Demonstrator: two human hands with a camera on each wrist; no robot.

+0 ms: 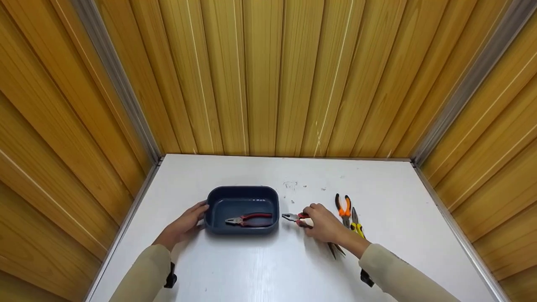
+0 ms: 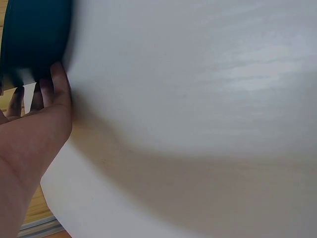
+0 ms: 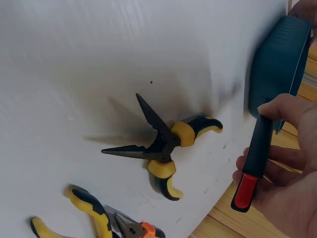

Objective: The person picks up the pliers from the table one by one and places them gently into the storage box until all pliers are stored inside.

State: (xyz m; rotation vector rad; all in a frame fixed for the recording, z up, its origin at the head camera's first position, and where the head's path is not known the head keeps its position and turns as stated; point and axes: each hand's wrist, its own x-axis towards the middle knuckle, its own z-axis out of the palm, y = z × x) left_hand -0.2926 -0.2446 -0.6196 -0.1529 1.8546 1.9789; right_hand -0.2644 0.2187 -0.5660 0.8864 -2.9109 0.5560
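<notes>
My left hand rests against the left end of a dark blue rectangular box; in the left wrist view its fingers lie along the outer wall. Inside the box, near its front side, lies a pair of combination pliers with red and black handles. Just right of the box, my right hand grips a second pair of red-and-black combination pliers by the handles. Their metal nose points left toward the box's right wall. The right wrist view shows the handle between thumb and fingers.
Spread-open long-nose pliers with yellow and black handles lie on the white table, partly under my right forearm in the head view. Orange-handled pliers and another yellow-handled pair lie farther right. Wood-look panels enclose the table.
</notes>
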